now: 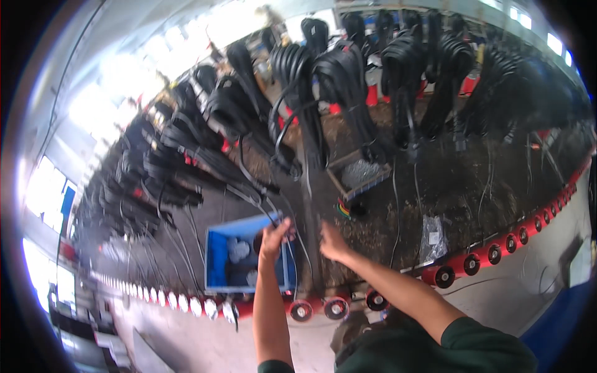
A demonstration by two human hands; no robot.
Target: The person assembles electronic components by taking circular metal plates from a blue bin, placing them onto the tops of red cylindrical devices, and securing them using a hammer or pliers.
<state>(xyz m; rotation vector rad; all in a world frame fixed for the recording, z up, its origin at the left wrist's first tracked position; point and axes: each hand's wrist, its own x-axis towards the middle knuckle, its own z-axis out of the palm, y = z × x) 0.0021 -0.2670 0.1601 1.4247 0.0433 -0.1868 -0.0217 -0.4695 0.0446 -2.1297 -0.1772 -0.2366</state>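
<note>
My left hand (274, 239) is above the right side of a blue plastic bin (210, 264), its fingers closed on the end of a dark cable (268, 210). That cable runs back toward a coiled black bundle. Inside the bin lie clear, bag-like pieces (238, 250); my left hand hides part of its contents. To the right, over the dark tabletop, my right hand (333, 242) has its fingers drawn together. Motion blur and small size hide whatever may be between them. A gap separates the two hands.
Coiled black cable bundles (351, 78) stand in rows along the far side. A tray of small grey parts (360, 174) sits beyond my right hand, near a short piece with coloured wires (344, 210). A clear plastic bag (433, 238) lies right. Red reels (444, 276) line the near edge.
</note>
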